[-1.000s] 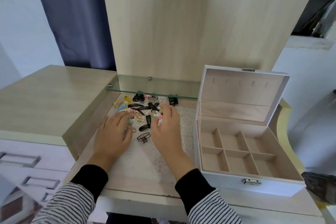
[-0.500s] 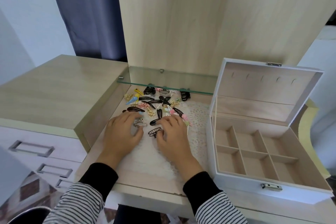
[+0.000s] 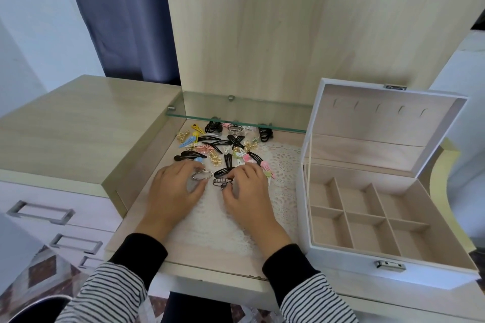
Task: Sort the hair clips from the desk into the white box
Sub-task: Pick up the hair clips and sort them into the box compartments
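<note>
No word, label, brand name, number or sign can be read anywhere in view; nothing legible is found on the white box [image 3: 341, 265], on the hair clips [image 3: 223, 149] or on the desk [image 3: 78, 126].

I see the hair clips [image 3: 223, 147] in a loose heap on the worktop just beyond my fingers: black snap clips, gold lattice ones, pastel pink, blue and yellow ones, and black claws farthest off. A silver oval clip [image 3: 202, 174] lies at the tips of my left fingers [image 3: 183, 168], a black barred clip [image 3: 222, 182] at the tips of my right fingers [image 3: 242, 173]. I cannot tell whether either is pinched. The white box [image 3: 341, 267] stands to the right of my right fingers, lid upright, with six beige-lined compartments showing.
</note>
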`<move>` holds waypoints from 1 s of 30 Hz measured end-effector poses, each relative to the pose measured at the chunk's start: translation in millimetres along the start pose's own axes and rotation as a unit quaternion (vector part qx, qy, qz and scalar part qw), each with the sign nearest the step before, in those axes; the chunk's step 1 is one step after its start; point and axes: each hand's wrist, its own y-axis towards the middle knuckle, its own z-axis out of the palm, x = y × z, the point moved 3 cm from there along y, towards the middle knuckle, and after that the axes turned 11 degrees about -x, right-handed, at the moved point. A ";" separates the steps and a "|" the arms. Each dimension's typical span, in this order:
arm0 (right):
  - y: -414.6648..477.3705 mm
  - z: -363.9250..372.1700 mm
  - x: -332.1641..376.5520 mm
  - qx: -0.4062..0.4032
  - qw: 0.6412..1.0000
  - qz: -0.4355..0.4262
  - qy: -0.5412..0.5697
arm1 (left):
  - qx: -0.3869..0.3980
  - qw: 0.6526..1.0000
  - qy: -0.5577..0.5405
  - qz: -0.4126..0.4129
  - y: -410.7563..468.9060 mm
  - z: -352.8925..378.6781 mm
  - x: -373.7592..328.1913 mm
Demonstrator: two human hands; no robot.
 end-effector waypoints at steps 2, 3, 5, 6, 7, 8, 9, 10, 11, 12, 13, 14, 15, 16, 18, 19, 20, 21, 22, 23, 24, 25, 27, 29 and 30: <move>0.2 -0.7 1.0 -0.002 1.000 -0.002 0.001 | 0.003 1.000 -0.018 0.008 0.4 0.8 0.8; 0.3 -0.8 1.7 -0.003 1.000 -0.002 0.003 | 0.002 1.000 -0.025 0.011 0.5 1.1 1.3; 0.4 -1.5 2.7 -0.010 1.000 -0.001 0.007 | 0.001 0.999 -0.034 0.014 1.3 1.3 1.3; 0.5 -2.1 3.0 -0.016 1.000 0.001 0.008 | 0.001 0.999 -0.039 0.014 1.7 0.9 0.6; 0.6 -2.8 3.4 -0.023 1.000 0.004 0.009 | 0.001 0.999 -0.045 0.015 2.2 0.4 -0.1; 0.6 -3.4 3.4 -0.029 0.999 0.008 0.010 | 0.003 0.999 -0.051 0.016 2.3 0.0 -1.3; 0.7 -4.1 3.7 -0.035 0.999 0.012 0.013 | 0.005 0.998 -0.058 0.018 2.0 -0.4 -2.6; 1.0 -4.1 4.0 -0.039 0.999 0.015 0.018 | 0.010 0.998 -0.066 0.021 1.8 -0.8 -3.7; 1.1 -4.3 4.1 -0.042 0.999 0.019 0.025 | 0.015 0.997 -0.076 0.022 1.5 -1.0 -4.5; 1.1 -3.9 4.1 -0.040 0.998 0.023 0.035 | 0.022 0.996 -0.087 0.023 1.8 -1.4 -5.2; 0.7 -3.7 4.3 -0.036 0.998 0.027 0.043 | 0.028 0.994 -0.098 0.024 1.4 -1.7 -6.0; 0.7 -3.1 4.8 -0.030 0.998 0.029 0.050 | 0.030 0.993 -0.108 0.025 1.7 -2.0 -6.1; 0.7 -3.0 5.4 -0.025 0.998 0.031 0.054 | 0.030 0.993 -0.115 0.025 1.5 -2.6 -6.8; 0.9 -3.1 6.2 -0.023 0.997 0.033 0.059 | 0.028 0.992 -0.122 0.024 1.6 -3.3 -6.9; 1.6 -5.2 9.4 -0.029 0.997 0.035 0.069 | 0.025 0.991 -0.126 0.025 1.6 -4.9 -7.7; 2.7 -7.8 11.7 -0.032 0.996 0.036 0.073 | 0.023 0.992 -0.124 0.026 1.9 -5.6 -8.4; 4.3 -10.4 14.4 -0.036 0.996 0.033 0.078 | 0.020 0.992 -0.122 0.028 2.6 -6.4 -8.6; 6.4 -14.0 17.7 -0.042 0.995 0.028 0.081 | 0.018 0.992 -0.119 0.029 3.5 -6.9 -8.5; 9.1 -19.1 20.6 -0.051 0.995 0.019 0.082 | 0.016 0.992 -0.118 0.029 5.2 -7.4 -9.5; 13.0 -24.8 24.0 -0.059 0.995 0.012 0.081 | 0.012 0.992 -0.120 0.024 7.3 -8.0 -10.4; 17.5 -31.4 26.9 -0.067 0.995 0.007 0.078 | 0.005 0.991 -0.129 0.014 10.3 -9.1 -12.2; 23.0 -40.1 27.9 -0.074 0.995 0.004 0.071 | -0.004 0.989 -0.146 0.002 14.2 -9.1 -16.6; 35.1 -58.2 29.0 -0.087 0.995 -0.010 0.057 | -0.022 0.984 -0.174 -0.020 23.8 -10.3 -27.8; 46.9 -80.1 24.2 -0.099 0.994 -0.014 0.051 | -0.033 0.979 -0.200 -0.031 35.4 -9.7 -47.1; 52.0 -94.9 17.6 -0.104 0.994 -0.010 0.044 | -0.035 0.975 -0.217 -0.036 41.6 -6.9 -61.5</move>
